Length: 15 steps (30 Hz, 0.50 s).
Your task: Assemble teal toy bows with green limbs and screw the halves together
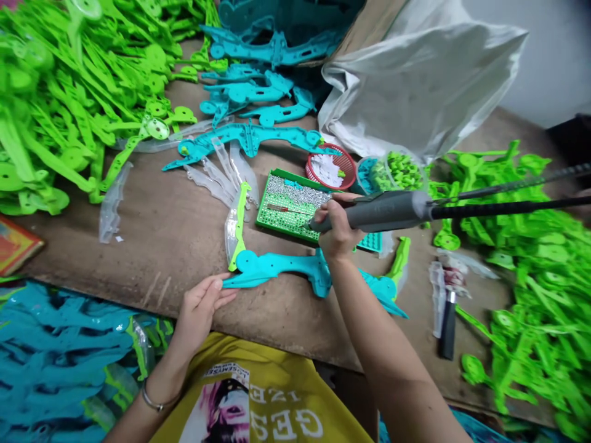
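Note:
My left hand [199, 311] pinches the pointed left tip of a blue plastic bow-shaped part [284, 264] lying near the table's front edge. Light-green arms with clear plastic pieces, such as the left green arm [239, 227], stick up from both of its ends. My right hand [339, 234] is wrapped around a grey electric screwdriver [392, 210], whose tip points left over a green tray [264, 215]. Inside that tray are many small silvery screws [295, 192] and a small red-handled screwdriver [279, 208]. My right forearm hides some of the blue part.
Piles of green plastic arms [55, 104] [530, 258] cover both sides. Behind the tray stand a red basket [353, 169], tubs of small pieces [399, 172] and a second blue bow part [272, 136]. A black-handled tool [447, 326] lies right. A white sack [415, 86] stands behind.

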Motion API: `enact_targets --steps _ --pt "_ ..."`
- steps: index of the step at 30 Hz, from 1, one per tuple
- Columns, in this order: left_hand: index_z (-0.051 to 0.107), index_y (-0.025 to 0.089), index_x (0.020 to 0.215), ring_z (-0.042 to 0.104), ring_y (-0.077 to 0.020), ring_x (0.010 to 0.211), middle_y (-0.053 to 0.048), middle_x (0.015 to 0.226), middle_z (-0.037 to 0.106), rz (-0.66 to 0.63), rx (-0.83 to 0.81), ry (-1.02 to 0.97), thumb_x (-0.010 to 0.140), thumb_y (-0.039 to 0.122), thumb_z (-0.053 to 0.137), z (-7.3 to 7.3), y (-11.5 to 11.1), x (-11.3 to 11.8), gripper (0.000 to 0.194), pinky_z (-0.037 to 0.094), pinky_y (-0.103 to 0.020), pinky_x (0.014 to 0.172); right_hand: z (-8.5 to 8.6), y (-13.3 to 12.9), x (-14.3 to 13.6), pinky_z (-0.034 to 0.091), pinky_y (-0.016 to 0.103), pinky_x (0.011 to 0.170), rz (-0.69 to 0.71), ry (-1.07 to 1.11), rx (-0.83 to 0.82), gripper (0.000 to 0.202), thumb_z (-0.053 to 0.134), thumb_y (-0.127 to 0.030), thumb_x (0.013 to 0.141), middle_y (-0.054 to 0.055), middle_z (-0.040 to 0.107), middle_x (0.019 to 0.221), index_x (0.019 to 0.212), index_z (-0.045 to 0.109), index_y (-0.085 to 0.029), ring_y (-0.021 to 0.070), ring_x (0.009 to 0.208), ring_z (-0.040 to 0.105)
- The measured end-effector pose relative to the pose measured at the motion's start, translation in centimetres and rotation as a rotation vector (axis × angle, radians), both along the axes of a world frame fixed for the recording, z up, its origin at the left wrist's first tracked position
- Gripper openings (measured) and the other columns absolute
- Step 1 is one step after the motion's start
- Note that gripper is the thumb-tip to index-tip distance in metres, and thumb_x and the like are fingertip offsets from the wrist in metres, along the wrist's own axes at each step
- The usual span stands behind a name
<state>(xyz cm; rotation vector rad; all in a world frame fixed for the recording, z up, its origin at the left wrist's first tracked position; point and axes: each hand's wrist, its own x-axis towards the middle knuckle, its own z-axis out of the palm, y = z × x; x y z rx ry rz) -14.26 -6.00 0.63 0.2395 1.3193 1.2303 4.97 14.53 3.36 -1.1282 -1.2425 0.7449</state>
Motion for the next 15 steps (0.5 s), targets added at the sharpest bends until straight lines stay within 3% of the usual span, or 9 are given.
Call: enact_targets --steps 3,7,11,15 --pt "0.074 0.013 0.102 0.075 -0.0243 0.088 -0.012 0.097 0.077 0.009 0.01 -0.004 0.071 0.053 0.08 0.2 0.2 0.1 0.051 0.061 -0.039 0.087 0.5 0.0 -0.1 0.043 0.029 0.049 -0.005 0.027 0.008 0.033 0.065 -0.05 0.076 -0.008 0.047 0.062 0.089 0.049 -0.024 0.01 0.044 0.048" --pt "0.075 0.012 0.099 0.075 -0.0243 0.084 -0.012 0.094 0.077 0.012 0.013 -0.01 0.068 0.055 0.081 0.3 0.3 0.2 0.054 0.061 -0.038 0.084 3.5 -1.8 -1.0 0.041 0.028 0.048 0.019 0.112 0.056 0.025 0.065 -0.042 0.078 -0.007 0.048 0.064 0.088 0.05 -0.025 0.0099 0.045 0.048" --pt "0.075 0.013 0.099 0.075 -0.0235 0.081 -0.01 0.089 0.077 0.018 0.033 -0.014 0.069 0.056 0.08 0.2 0.2 0.4 0.053 0.062 -0.038 0.082 6.5 -6.6 -3.1 0.044 0.03 0.049 0.271 0.205 0.026 0.015 0.066 -0.033 0.08 -0.006 0.053 0.065 0.088 0.055 -0.026 0.0096 0.042 0.047" --pt "0.076 0.014 0.097 0.075 -0.0235 0.083 -0.009 0.087 0.077 0.022 0.064 -0.027 0.073 0.056 0.077 0.1 0.1 0.5 0.049 0.062 -0.036 0.081 6.4 -11.2 -4.9 0.046 0.032 0.047 0.526 0.23 -0.081 0.014 0.066 -0.034 0.083 -0.004 0.06 0.075 0.094 0.061 -0.029 0.0107 0.043 0.048"
